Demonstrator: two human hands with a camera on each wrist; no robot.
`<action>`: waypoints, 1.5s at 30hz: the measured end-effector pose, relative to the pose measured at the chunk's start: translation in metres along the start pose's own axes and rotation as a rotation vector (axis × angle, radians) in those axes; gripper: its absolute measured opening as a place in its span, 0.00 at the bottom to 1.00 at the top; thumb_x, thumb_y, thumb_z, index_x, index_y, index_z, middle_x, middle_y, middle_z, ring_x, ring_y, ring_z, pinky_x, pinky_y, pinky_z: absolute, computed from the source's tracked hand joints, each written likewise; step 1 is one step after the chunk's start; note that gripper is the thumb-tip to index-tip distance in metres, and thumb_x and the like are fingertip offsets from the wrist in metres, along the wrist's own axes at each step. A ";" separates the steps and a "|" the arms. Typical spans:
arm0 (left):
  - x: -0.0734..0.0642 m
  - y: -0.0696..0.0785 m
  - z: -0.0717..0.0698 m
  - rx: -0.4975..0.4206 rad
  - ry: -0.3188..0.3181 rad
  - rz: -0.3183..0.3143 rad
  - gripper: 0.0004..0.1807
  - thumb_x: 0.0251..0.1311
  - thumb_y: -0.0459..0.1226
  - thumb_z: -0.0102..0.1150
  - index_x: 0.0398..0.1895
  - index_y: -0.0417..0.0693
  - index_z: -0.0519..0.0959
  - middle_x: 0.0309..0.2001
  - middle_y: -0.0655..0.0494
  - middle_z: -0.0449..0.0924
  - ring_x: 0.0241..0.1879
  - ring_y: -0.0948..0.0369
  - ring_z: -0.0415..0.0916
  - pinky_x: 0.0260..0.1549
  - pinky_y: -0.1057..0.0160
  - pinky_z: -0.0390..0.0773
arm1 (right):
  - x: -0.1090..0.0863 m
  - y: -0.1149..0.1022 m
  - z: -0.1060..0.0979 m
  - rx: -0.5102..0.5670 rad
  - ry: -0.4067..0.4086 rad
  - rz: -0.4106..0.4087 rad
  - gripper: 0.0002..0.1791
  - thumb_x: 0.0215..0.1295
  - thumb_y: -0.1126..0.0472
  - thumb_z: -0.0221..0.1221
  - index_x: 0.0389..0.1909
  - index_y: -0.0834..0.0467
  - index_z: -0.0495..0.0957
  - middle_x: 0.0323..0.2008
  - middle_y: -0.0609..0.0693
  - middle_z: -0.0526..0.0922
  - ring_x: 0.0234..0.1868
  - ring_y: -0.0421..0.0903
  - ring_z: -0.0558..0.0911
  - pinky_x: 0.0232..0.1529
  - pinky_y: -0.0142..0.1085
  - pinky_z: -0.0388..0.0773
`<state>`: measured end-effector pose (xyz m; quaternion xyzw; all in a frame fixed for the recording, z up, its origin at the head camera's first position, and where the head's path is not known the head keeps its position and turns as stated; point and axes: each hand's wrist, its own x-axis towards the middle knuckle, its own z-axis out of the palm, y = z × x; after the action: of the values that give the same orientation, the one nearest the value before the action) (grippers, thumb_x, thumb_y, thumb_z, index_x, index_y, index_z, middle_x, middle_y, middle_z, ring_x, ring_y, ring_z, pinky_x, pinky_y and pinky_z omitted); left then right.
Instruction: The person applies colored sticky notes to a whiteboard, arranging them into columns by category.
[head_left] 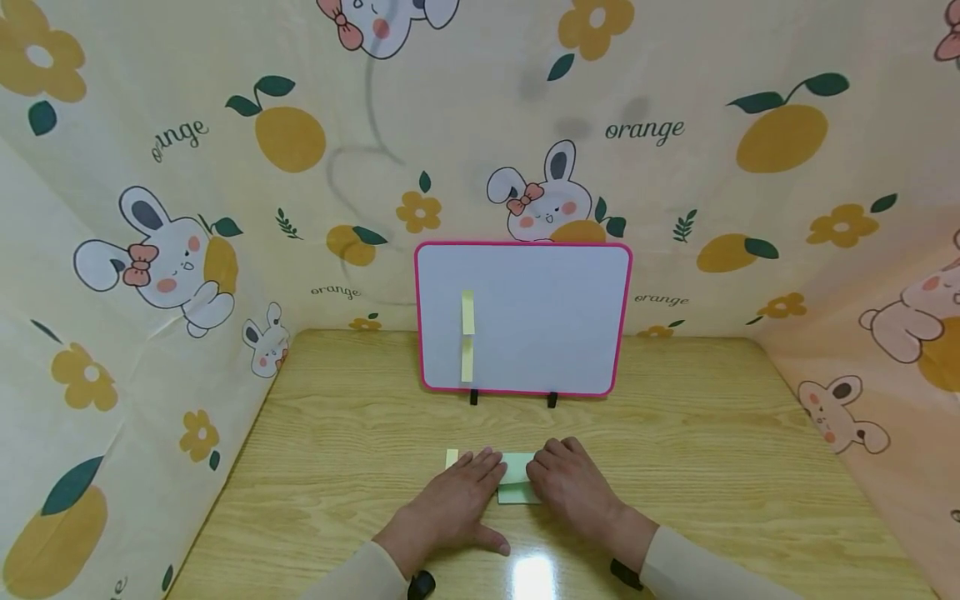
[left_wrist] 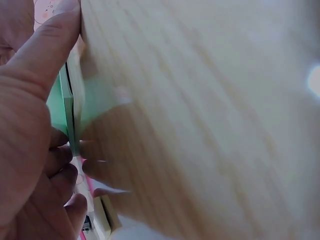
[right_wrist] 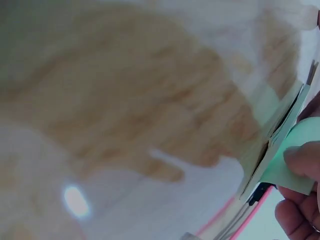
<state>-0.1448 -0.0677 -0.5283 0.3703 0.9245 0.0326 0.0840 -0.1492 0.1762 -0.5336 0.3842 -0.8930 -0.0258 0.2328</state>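
A pad of green sticky notes [head_left: 517, 493] lies on the table in front of me. My left hand [head_left: 459, 498] rests across its left side with fingers straight and thumb spread toward me. At the pad's right side my right hand [head_left: 573, 487] pinches the top green sticky note [head_left: 517, 468]. In the right wrist view this sheet [right_wrist: 292, 162] bends up from the pad, thumb on its surface. Just beyond the left fingers a small pad of yellow sticky notes [head_left: 452, 457] shows, partly covered by that hand.
A pink-framed whiteboard [head_left: 540, 321] stands on black feet at the back. Two narrow yellow strips [head_left: 468, 312] stick to its left part, one above the other. Printed cloth [head_left: 450, 100] hangs around the wooden table [head_left: 337, 442].
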 end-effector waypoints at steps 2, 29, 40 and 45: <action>0.000 0.000 0.000 -0.001 0.005 0.003 0.63 0.53 0.78 0.59 0.82 0.45 0.63 0.83 0.50 0.59 0.83 0.55 0.54 0.82 0.55 0.58 | 0.001 0.001 0.001 0.003 0.004 0.003 0.13 0.59 0.62 0.71 0.30 0.54 0.74 0.32 0.45 0.81 0.36 0.45 0.75 0.39 0.40 0.76; -0.018 -0.002 0.001 -0.065 0.078 0.026 0.57 0.61 0.69 0.62 0.81 0.38 0.62 0.82 0.44 0.60 0.82 0.51 0.56 0.81 0.53 0.60 | 0.004 0.004 0.000 0.093 -0.096 0.066 0.10 0.67 0.58 0.68 0.32 0.52 0.75 0.33 0.44 0.80 0.37 0.43 0.74 0.38 0.38 0.75; -0.038 0.013 -0.002 0.038 0.097 0.112 0.49 0.71 0.68 0.51 0.79 0.39 0.65 0.80 0.45 0.64 0.81 0.51 0.60 0.79 0.53 0.65 | 0.010 0.010 -0.006 0.158 -0.070 0.114 0.09 0.63 0.60 0.70 0.32 0.51 0.77 0.31 0.42 0.80 0.36 0.43 0.74 0.38 0.37 0.73; -0.031 0.016 0.001 0.081 0.104 0.142 0.47 0.73 0.68 0.47 0.79 0.40 0.67 0.79 0.47 0.66 0.81 0.52 0.60 0.78 0.54 0.66 | 0.013 0.009 -0.004 0.173 -0.053 0.118 0.09 0.62 0.61 0.70 0.32 0.51 0.78 0.32 0.42 0.81 0.36 0.43 0.74 0.38 0.37 0.74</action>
<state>-0.1116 -0.0773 -0.5230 0.4356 0.8998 0.0203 0.0181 -0.1614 0.1740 -0.5231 0.3488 -0.9188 0.0549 0.1763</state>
